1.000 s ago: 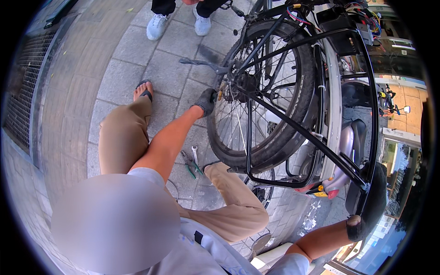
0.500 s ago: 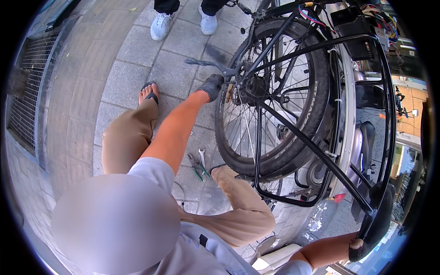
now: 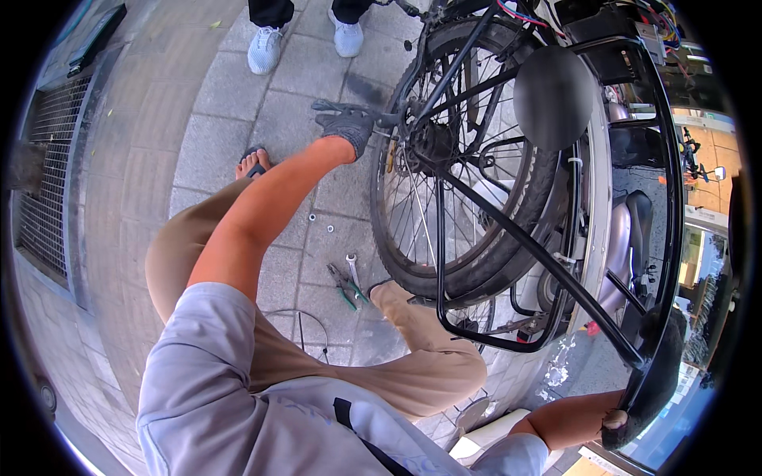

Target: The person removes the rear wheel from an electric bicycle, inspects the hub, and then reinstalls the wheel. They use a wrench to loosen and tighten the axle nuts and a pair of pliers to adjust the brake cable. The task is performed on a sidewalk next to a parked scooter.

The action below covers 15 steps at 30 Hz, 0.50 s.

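Observation:
My left hand (image 3: pixel 348 132), in a dark grey glove, is closed round a grey metal bar (image 3: pixel 386 120) with a widened end, which sticks out beside the hub (image 3: pixel 435 144) of a bicycle wheel. The thick black tyre (image 3: pixel 421 287) and its spokes show below and right of that hand. At the lower right my right hand (image 3: pixel 649 389), in a black glove with the thumb tip bare, is wrapped round the end of the black tubular rack (image 3: pixel 548 266). Part of the wheel's upper right is hidden by a blurred patch.
Pliers with green handles (image 3: pixel 346 290) and a wrench (image 3: pixel 352 271) lie on the paving near my foot, with small nuts (image 3: pixel 330 228) above them. A thin cable (image 3: pixel 326 349) curls nearby. Another person's light shoes (image 3: pixel 264 50) stand at the top. Loose wires (image 3: pixel 663 28) hang at the upper right.
My left hand has moved up and slightly left, from beside the hub below the bar onto the bar. My right hand stays on the rack. The view has shifted a little.

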Motion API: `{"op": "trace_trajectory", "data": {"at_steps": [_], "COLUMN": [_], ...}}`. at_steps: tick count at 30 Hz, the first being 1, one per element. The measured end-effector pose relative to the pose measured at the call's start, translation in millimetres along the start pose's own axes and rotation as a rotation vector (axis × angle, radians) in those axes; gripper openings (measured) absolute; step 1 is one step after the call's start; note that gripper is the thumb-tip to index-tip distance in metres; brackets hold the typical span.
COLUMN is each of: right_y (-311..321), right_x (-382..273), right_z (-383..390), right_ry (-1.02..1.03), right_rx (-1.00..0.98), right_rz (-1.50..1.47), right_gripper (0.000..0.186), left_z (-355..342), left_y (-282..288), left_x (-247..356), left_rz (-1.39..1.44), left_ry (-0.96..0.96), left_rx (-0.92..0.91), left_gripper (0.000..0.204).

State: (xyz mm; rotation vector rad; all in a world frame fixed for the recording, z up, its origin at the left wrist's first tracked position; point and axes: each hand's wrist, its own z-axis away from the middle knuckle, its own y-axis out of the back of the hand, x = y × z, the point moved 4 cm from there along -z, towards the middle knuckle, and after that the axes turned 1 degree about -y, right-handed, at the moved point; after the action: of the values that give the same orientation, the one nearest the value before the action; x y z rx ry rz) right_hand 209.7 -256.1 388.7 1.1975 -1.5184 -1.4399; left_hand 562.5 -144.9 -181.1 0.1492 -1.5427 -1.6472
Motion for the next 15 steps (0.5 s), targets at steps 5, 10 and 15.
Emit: {"op": "trace_trajectory", "data": {"at_steps": [5, 10, 15], "right_y": [8.6, -2.5, 2.6], "right_x": [-12.4, 2.1, -1.9], "right_z": [11.9, 5.2, 12.1], "right_ry": [-0.048, -0.008, -0.042], "right_rx": [-0.008, -0.016, -0.037], "right_rz": [0.053, 0.029, 0.077], "right_gripper": [0.046, 0.038, 0.030], "left_z": [15.4, -22.7, -44.8], "left_y": [-23.0, -150.3, -205.0], "left_x": [48.7, 28.7, 74.4], "left_rz": [0.356, 1.266, 1.013], "left_ry": [-0.095, -0.015, -0.075], "left_rx": [-0.013, -0.034, -0.007], "left_gripper": [0.040, 0.026, 0.029]}}
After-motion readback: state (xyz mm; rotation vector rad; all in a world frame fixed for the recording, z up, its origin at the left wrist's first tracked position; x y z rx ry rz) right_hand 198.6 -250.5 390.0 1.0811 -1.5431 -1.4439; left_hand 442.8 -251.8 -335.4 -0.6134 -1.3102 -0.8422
